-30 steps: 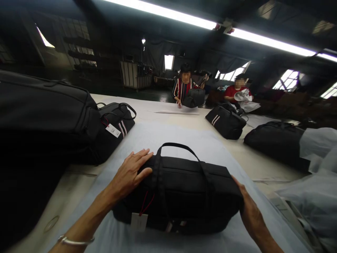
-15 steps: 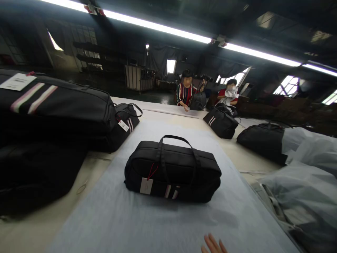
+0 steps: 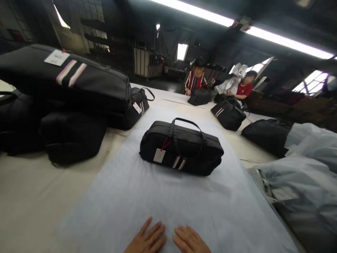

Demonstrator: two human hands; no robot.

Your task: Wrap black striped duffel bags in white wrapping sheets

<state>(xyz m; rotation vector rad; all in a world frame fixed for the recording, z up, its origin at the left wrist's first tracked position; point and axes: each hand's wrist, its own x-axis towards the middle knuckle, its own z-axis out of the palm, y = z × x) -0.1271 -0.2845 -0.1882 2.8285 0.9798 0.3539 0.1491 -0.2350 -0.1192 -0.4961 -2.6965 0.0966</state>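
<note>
A black duffel bag with two arched handles stands upright on a pale blue cloth that covers the middle of the table. On its front are a white tag on a red cord and a pair of light stripes. Low in the view, my left hand is open, fingers spread over the cloth. Beside it, my right hand is also open with fingers stretched out flat. Both hands hold nothing and are apart from the bag. Whether the palms press on the cloth I cannot tell.
Several black bags are piled at the left, a large striped one on top. At the right lie grey plastic wrapping, a dark bag and a striped bag. Two people work at the far end of the table.
My left hand has come into view, and my right hand has moved left to lie near it. The camera has shifted; the duffel bag appears higher in the view.
</note>
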